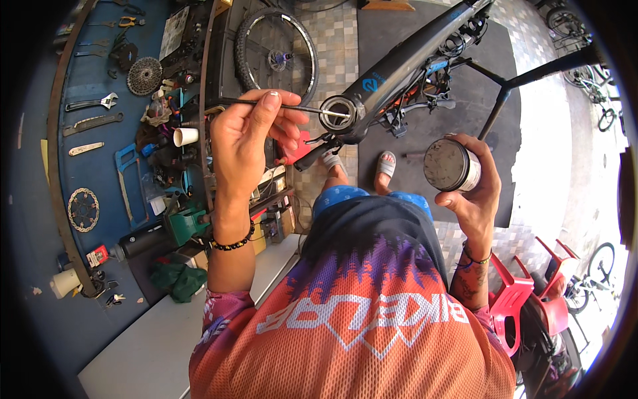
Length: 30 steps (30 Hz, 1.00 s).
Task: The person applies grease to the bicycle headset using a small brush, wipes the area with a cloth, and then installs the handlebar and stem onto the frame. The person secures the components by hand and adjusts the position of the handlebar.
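My left hand (246, 143) pinches a thin, dark-handled brush (300, 108) between thumb and fingers. Its pale tip reaches across the round opening of the head tube (324, 121), at the near end of a dark bicycle frame (392, 70). Whether the tip touches the ring inside cannot be made out. On the other side, my right hand (485, 189) wraps around a round jar (473, 171) with a pale label. The jar's smudged grey round face (444, 164) is turned up toward me; I cannot tell whether this is a lid or the contents.
Along the left, a blue tool board (40, 199) carries wrenches, a hacksaw (126, 183), a cassette (144, 76) and a brake rotor (84, 209). A green vise (185, 223) stands near my left forearm. A bicycle wheel (242, 50) lies ahead; red chairs (512, 292) stand at right.
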Each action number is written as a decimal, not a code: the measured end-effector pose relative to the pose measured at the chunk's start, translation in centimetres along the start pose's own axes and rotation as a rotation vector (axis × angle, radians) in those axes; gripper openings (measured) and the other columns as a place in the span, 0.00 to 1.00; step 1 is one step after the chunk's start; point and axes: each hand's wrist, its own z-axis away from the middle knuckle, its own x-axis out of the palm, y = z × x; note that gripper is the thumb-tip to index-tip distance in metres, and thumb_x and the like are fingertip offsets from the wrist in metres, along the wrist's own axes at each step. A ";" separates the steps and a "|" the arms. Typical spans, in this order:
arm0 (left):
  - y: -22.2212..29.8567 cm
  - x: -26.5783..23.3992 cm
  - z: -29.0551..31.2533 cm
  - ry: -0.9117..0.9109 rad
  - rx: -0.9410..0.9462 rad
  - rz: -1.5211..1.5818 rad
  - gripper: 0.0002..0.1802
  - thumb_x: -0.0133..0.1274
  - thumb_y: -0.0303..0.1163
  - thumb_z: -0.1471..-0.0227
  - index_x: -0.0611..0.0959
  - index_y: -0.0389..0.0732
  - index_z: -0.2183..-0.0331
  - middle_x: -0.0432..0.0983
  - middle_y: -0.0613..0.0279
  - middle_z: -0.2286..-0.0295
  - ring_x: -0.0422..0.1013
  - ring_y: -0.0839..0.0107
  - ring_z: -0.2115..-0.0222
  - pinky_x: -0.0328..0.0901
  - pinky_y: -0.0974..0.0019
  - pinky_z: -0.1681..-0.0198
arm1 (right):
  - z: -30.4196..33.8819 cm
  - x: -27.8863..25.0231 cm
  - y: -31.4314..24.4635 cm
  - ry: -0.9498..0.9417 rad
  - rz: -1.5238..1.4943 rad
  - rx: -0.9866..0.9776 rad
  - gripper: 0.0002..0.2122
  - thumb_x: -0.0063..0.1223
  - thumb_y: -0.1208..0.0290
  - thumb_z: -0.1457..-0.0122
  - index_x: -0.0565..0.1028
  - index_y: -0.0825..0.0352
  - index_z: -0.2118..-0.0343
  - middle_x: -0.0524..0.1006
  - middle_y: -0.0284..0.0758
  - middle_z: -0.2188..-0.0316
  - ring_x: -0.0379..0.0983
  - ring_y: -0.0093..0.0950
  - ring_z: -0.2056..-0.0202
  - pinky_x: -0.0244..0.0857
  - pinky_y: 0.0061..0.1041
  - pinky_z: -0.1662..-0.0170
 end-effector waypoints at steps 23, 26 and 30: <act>8.8 4.4 -8.3 -0.630 0.231 -0.915 0.13 0.59 0.36 0.37 0.86 0.36 0.68 0.77 0.63 0.82 0.69 0.75 0.82 0.63 0.67 0.77 | 0.7 -2.6 2.8 0.086 -0.092 0.036 0.44 0.85 0.57 0.66 0.74 0.71 0.44 0.77 0.37 0.48 0.74 0.29 0.46 0.66 0.28 0.41; 8.3 4.4 -7.9 -0.607 0.466 -0.966 0.10 0.65 0.33 0.42 0.87 0.35 0.69 0.77 0.58 0.82 0.70 0.71 0.83 0.63 0.65 0.78 | 1.0 -2.8 3.0 0.095 -0.095 0.027 0.44 0.85 0.57 0.66 0.74 0.71 0.44 0.77 0.37 0.48 0.74 0.29 0.46 0.66 0.28 0.41; 8.6 4.9 -7.4 -0.544 0.270 -0.910 0.10 0.66 0.33 0.43 0.87 0.35 0.69 0.76 0.58 0.82 0.71 0.72 0.83 0.62 0.65 0.78 | 1.4 -3.0 3.4 0.091 -0.101 0.028 0.44 0.85 0.56 0.66 0.74 0.72 0.44 0.77 0.36 0.48 0.74 0.28 0.46 0.66 0.28 0.42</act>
